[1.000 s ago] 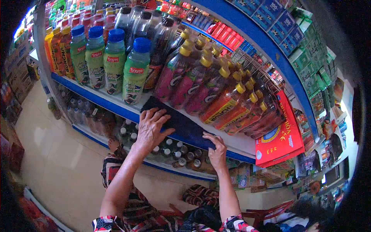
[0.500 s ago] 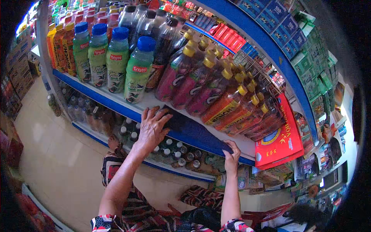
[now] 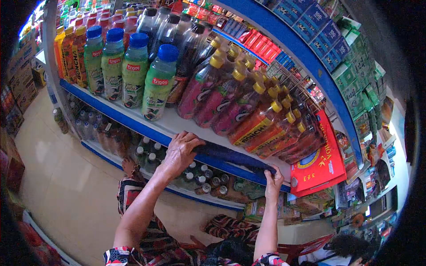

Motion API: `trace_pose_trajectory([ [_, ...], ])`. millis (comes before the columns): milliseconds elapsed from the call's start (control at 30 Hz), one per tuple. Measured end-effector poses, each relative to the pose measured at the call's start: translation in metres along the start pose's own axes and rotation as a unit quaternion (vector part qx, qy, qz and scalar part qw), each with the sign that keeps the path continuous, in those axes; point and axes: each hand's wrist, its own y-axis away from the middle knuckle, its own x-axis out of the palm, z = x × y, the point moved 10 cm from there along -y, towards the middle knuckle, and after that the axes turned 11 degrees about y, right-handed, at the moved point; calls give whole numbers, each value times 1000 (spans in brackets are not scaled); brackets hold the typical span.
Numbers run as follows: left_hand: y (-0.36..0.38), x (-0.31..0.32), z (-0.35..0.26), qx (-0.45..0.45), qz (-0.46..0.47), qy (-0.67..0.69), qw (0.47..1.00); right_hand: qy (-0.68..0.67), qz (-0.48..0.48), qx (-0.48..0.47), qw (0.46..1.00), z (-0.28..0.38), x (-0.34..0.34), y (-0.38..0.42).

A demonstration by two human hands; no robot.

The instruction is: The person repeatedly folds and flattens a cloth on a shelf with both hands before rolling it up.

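A dark navy cloth (image 3: 230,156) lies stretched along the front edge of a white shelf with a blue lip (image 3: 133,125). My left hand (image 3: 181,150) grips the cloth's left end at the shelf edge. My right hand (image 3: 274,179) pinches its right end, near a red box (image 3: 319,159). Just behind the cloth stand pink-red drink bottles with yellow caps (image 3: 208,88) and orange ones (image 3: 257,122). Green bottles with blue caps (image 3: 155,82) stand to the left of my left hand.
Below, a lower shelf holds small capped bottles (image 3: 195,175). Above run blue shelves with red and blue packets (image 3: 310,17). Beige tiled floor (image 3: 62,177) opens to the left, with stacked goods at the far left edge. Another person's head (image 3: 350,248) shows at bottom right.
The cloth slid from the shelf top down to the front edge and bunched into a narrow strip. My right hand moved right toward the red box; my left hand closed on the cloth.
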Motion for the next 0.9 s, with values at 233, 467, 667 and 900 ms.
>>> trace_pose_trajectory([
  [233,-2,7,-10,-9,-29,77,997,201,-52,-43,977,2,-19,-18],
  [467,0,20,-1,-107,-19,104,989,234,16,22,972,16,-13,-33],
  [667,1,16,8,-124,-66,115,983,-268,28,170,948,-6,6,-28],
  [900,3,25,22,-217,-74,186,955,-364,47,119,922,29,20,-39],
])
